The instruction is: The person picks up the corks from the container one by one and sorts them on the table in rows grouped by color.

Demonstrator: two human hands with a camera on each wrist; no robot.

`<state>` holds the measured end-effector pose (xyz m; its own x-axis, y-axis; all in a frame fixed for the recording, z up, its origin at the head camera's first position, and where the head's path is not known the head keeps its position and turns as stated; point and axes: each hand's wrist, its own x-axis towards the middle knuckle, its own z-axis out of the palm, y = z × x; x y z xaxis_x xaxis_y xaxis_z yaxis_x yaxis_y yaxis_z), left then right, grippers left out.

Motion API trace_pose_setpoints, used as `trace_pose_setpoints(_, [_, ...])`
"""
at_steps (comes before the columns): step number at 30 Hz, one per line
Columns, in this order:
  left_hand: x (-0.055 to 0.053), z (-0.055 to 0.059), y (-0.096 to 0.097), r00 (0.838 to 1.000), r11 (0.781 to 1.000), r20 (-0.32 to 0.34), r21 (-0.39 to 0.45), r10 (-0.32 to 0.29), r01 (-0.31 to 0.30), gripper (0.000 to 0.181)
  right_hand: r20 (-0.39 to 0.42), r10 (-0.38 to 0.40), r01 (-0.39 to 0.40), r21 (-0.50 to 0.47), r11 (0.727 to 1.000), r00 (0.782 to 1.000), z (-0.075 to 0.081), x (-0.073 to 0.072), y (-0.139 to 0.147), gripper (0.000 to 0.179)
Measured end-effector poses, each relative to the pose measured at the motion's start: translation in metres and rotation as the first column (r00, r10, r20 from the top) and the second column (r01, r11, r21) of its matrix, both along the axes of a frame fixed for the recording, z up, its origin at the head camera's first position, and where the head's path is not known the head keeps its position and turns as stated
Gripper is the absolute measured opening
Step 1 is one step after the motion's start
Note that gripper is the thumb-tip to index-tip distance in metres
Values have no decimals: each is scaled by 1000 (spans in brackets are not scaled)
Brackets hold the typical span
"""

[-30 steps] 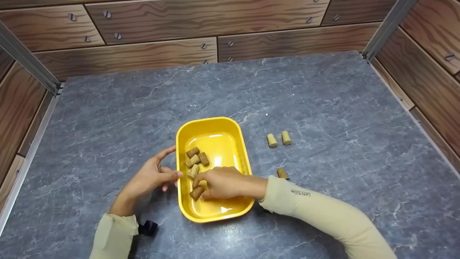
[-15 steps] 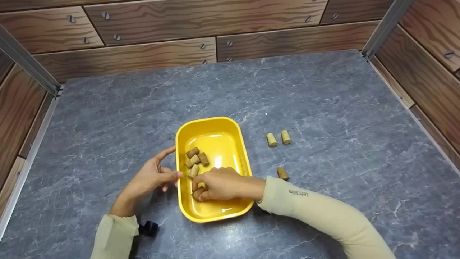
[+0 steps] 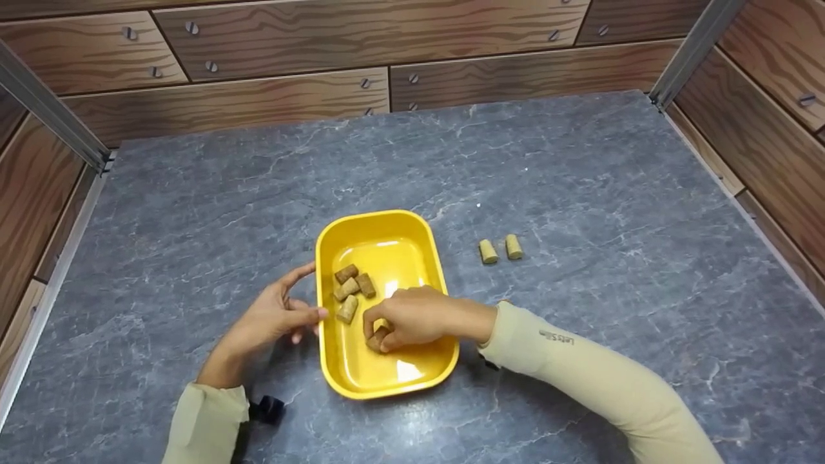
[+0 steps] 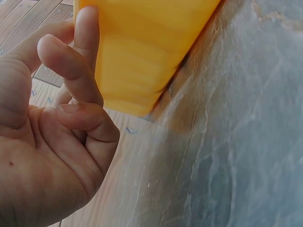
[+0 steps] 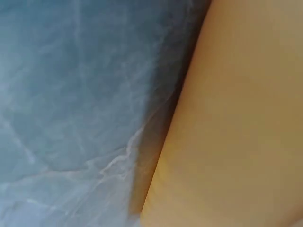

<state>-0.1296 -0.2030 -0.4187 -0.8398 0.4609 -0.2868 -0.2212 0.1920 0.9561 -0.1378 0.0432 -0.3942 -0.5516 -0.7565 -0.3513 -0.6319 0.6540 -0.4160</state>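
A yellow rectangular tray (image 3: 387, 216) stands on the table, with several corks lying in its left part. Among these are a dark brown cork (image 3: 366, 285) and a pale cork (image 3: 347, 309). Reaching inside the tray, my right hand (image 3: 412, 317) pinches a brown cork (image 3: 376, 341) between thumb and fingers, partly hidden by them. My left hand (image 3: 274, 312) touches the tray's left side, thumb tip at the rim and index finger against the outer wall. The left wrist view shows the left hand (image 4: 61, 127) with bent fingers beside the yellow wall. The right wrist view shows only the tray's outer wall (image 5: 227, 118).
Two pale corks (image 3: 488, 251) stand close together on the marbled grey table (image 3: 612, 193), right of the tray. Wood-patterned panels (image 3: 387, 38) border the back and sides. A small black object (image 3: 266, 410) sits by the left sleeve.
My right hand has closed on the brown cork and drawn it up and right within the tray. The right sleeve now covers most of the single brown cork on the table. My left hand stays put.
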Motion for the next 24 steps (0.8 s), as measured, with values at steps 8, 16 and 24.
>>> trace_pose_setpoints(8, [0, 0, 0, 1000, 1000, -5, 2, -4, 4, 86, -6, 6, -5, 47, 999, 1000, -2, 1, -1, 16])
trace_pose_setpoints(16, [0, 0, -1, 1000, 1000, -15, -16, -7, 7, 86, -17, 4, -3, 60, 998, 1000, -4, 10, -6, 23])
trace_pose_setpoints(24, [-1, 0, -1, 1000, 1000, -20, -23, -15, 15, 86, -61, 29, -28, 22, 999, 998, -7, 10, -7, 12])
